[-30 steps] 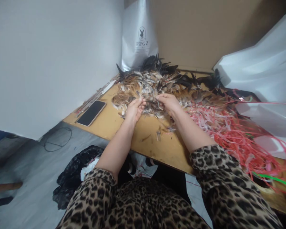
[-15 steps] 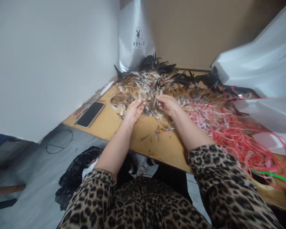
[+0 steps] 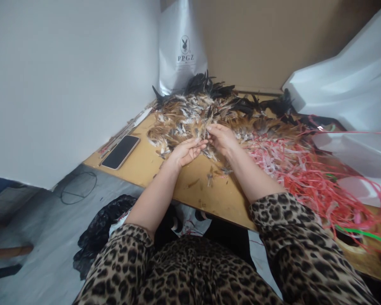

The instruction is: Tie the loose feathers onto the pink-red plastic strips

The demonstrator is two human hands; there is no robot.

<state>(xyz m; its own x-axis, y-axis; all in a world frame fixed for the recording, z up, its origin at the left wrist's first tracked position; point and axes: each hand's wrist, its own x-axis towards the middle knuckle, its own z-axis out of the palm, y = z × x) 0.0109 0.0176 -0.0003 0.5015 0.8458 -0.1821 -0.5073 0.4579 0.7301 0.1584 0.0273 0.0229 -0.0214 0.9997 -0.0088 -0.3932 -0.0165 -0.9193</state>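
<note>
A loose heap of brown, white and grey feathers [image 3: 190, 112] lies on the yellow table in front of me, with long black feathers [image 3: 209, 87] along its far side. Over the heap's near edge, my left hand [image 3: 189, 151] is closed palm up, thumb pressed to the fingers; whatever it pinches is too small to make out. My right hand [image 3: 222, 137] is just beside it, its thumb and index finger pinched on what appears to be a small feather. The fingertips of both hands nearly touch.
A phone [image 3: 120, 151] lies at the table's left. Red and pink plastic strips [image 3: 317, 178] are heaped to the right, near white plastic sheeting [image 3: 349, 89]. A silver-white bag [image 3: 182, 51] stands behind the feathers. On the floor sits a black plastic bag [image 3: 98, 233].
My left hand has moved right and slightly toward me, closing the gap to my right hand. The right hand has shifted slightly and turned inward.
</note>
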